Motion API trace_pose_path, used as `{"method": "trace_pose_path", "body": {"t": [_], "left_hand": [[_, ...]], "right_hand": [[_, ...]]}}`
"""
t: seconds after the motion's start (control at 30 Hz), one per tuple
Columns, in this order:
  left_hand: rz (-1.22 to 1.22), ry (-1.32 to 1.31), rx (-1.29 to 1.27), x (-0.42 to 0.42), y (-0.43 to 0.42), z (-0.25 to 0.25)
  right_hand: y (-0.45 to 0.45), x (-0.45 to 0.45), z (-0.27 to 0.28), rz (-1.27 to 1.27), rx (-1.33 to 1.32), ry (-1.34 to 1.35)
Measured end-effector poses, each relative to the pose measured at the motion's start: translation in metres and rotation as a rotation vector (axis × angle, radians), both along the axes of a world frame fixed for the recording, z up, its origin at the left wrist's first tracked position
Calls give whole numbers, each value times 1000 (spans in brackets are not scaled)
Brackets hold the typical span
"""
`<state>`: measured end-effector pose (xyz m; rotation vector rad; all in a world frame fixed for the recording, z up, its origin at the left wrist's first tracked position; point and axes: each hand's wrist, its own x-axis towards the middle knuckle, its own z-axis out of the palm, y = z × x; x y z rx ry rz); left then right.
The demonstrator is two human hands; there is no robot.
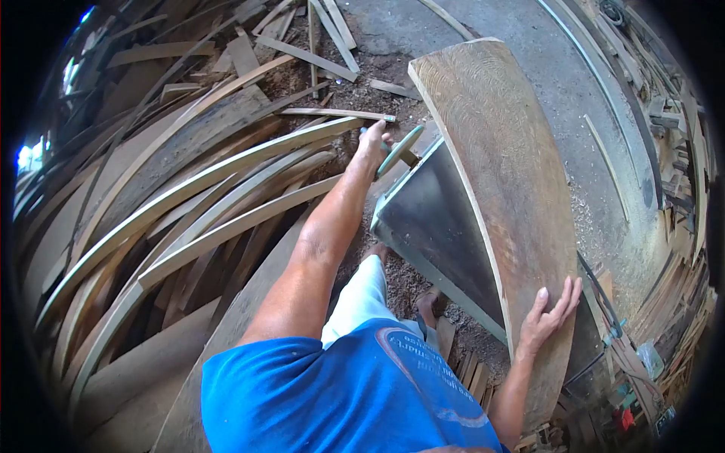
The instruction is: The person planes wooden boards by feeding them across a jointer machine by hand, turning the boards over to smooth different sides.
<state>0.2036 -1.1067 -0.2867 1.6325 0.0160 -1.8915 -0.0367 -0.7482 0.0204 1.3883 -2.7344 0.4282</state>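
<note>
1. The wide board (502, 151) hides part of the machine (445, 219) beneath it.
2. Whether the left hand (373, 143) touches the green wheel (400, 151) is unclear.
3. The right hand (547, 315) covers a patch of board.
4. The bottom edge cuts off the shirt (332, 400); some lettering (414, 355) is illegible.
5. A red thing (627, 419), lower right, is too small to name.

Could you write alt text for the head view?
The right hand rests on a wide, brown wooden plank partly covering a dark, pale-edged machine surface; the left hand is at a round, green-rimmed wheel.
</note>
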Motion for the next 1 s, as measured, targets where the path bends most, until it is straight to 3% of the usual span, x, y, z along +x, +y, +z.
{"method": "trace_pose_path", "body": {"t": [0.07,0.13,0.2,0.23,0.33,0.37,0.5,0.57,0.67,0.77,0.8,0.93,1.0], "left_hand": [[-52,19,-55,-17,-8,-4],[-13,332,-96,-6,-2,-5],[-255,219,69,-2,-19,9],[-265,45,182,-13,-36,28],[-420,-83,147,-26,-54,11],[-471,-323,170,-38,-61,17],[381,-198,647,-55,-89,13],[534,-157,651,-79,-97,-3],[390,-229,342,-54,-64,-46],[72,-69,70,-48,-45,12],[-4,82,-31,-40,-45,-15],[69,417,-252,-43,-34,63],[73,688,-206,-27,-39,81]], "right_hand": [[-6,0,-5,-3,-1,-4],[-1,1,-3,-1,-6,-15],[0,1,-3,-5,-3,-10],[0,2,-4,-9,-7,-11],[-1,2,-1,-15,23,26],[-2,3,-1,-34,-8,-8],[0,0,-1,-61,-4,6],[-3,-6,-1,-64,-21,25],[3,4,2,-62,26,17],[-3,2,-1,-41,33,59],[-1,3,1,-38,29,53],[-6,1,-4,-25,20,44],[-6,4,0,-34,34,24]]}}
